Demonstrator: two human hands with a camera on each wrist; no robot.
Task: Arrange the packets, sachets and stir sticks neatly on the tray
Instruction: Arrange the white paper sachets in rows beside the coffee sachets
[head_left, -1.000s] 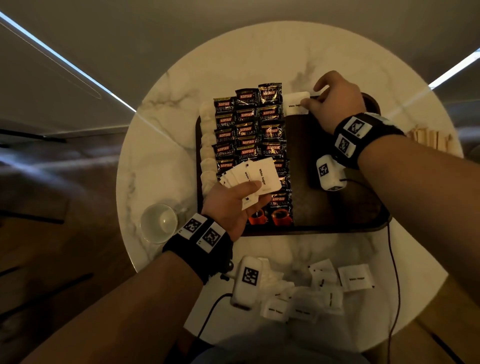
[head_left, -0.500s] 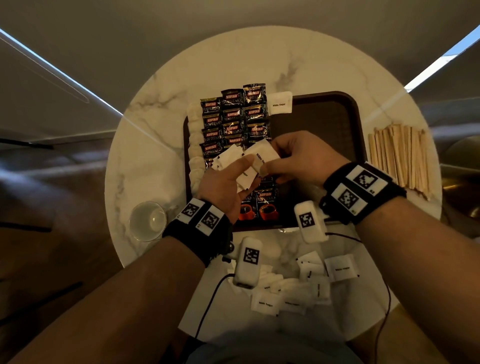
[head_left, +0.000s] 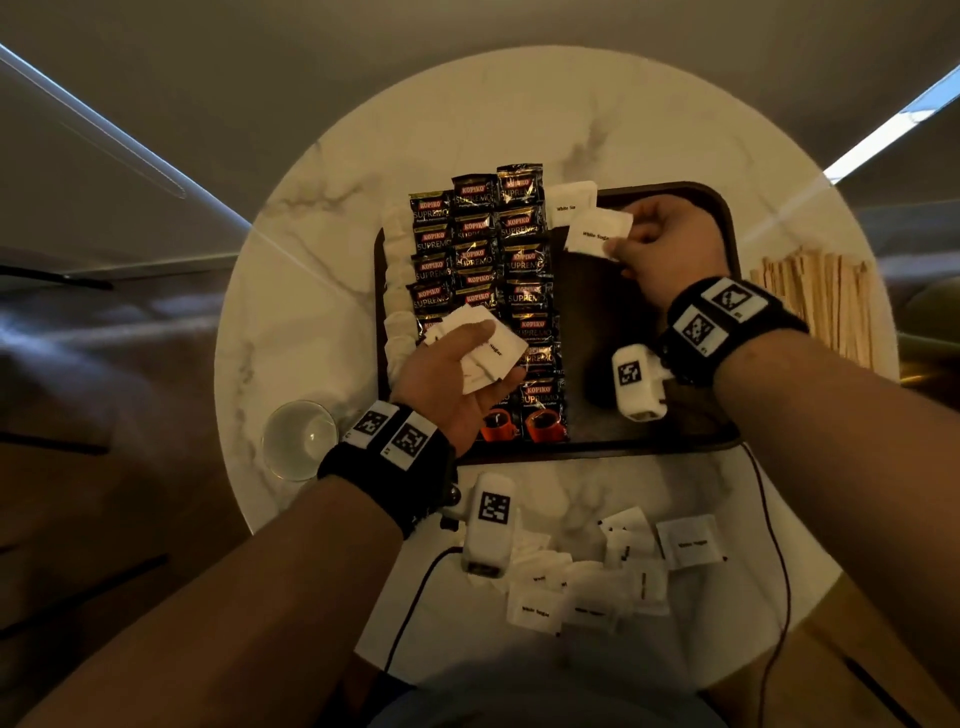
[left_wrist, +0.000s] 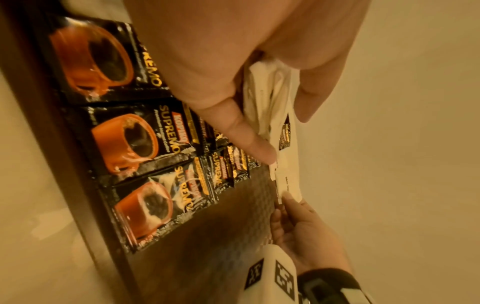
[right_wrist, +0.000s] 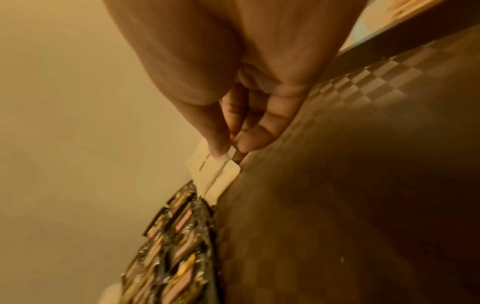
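Note:
A dark brown tray (head_left: 722, 218) lies on the round marble table. Rows of black coffee packets (head_left: 483, 260) fill its left part, with white sachets (head_left: 397, 291) along its left edge. One white sugar sachet (head_left: 571, 200) lies at the tray's far edge. My right hand (head_left: 660, 249) pinches another white sugar sachet (head_left: 597, 234) (right_wrist: 210, 174) just in front of it, above the tray. My left hand (head_left: 457, 379) grips a fanned stack of sugar sachets (head_left: 488, 353) (left_wrist: 270, 98) over the coffee packets.
Several loose sugar sachets (head_left: 685, 543) lie on the table (head_left: 311, 291) near its front edge. A bundle of wooden stir sticks (head_left: 821, 296) lies right of the tray. A clear glass (head_left: 298, 439) stands at the left. The right half of the tray shows bare surface.
My right hand took one sachet from the stack in my left hand and carried it toward the tray's far edge, beside the sachet laid there earlier. The left hand stayed over the coffee packets.

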